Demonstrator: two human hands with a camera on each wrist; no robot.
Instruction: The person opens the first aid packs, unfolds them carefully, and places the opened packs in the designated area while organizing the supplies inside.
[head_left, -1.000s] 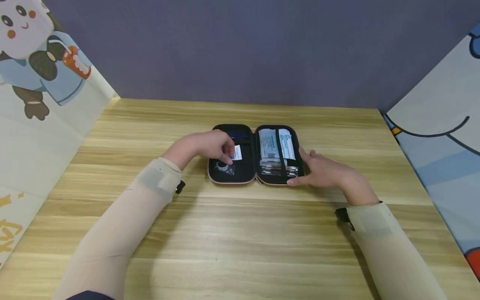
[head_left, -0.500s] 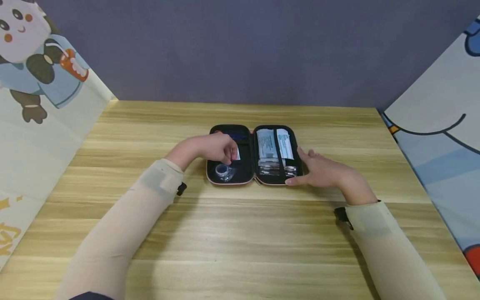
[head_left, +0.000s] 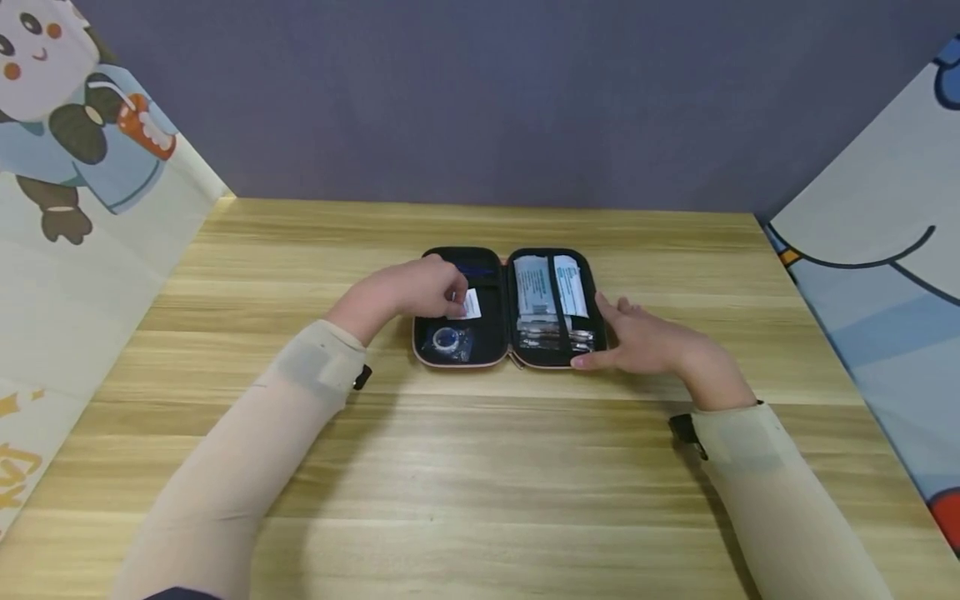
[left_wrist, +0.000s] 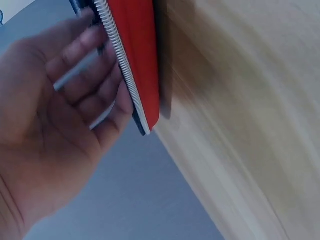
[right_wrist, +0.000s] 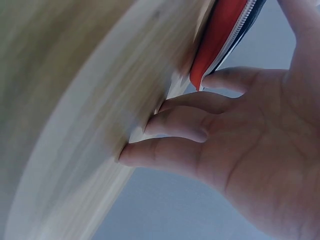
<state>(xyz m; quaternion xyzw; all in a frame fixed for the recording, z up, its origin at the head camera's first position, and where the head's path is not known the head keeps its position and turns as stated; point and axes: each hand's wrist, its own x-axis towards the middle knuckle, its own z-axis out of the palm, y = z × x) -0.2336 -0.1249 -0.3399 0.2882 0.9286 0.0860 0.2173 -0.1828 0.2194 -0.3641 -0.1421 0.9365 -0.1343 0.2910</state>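
Observation:
A zippered case (head_left: pixel 493 350), black inside with a red shell (left_wrist: pixel 135 55), lies unfolded on the table. My left hand (head_left: pixel 420 292) reaches over its left half. The thumb and curled fingertips pinch the edge of a small white packet (head_left: pixel 472 304). In the left wrist view the fingertips are partly hidden behind the case rim. Closer to me, a tape roll (head_left: pixel 446 339) lies in a clear plastic bag. My right hand (head_left: pixel 648 340) rests at the case's right edge. In the right wrist view its thumb touches the red corner, and straight fingers (right_wrist: pixel 160 152) rest on the table.
The right half of the case holds white packets (head_left: pixel 534 283) and shiny, clear-wrapped items (head_left: pixel 551 337) under a black strap (head_left: pixel 558 292). Something blue (head_left: pixel 476 271) sits at the far left. The wooden table (head_left: pixel 450 483) meets a dark panel (head_left: pixel 480 100) behind.
My left hand has shifted slightly away from me, and more of the white packet shows. The tape roll, mostly covered before, lies in plain sight with its bag spread flatter. My right hand has stayed put.

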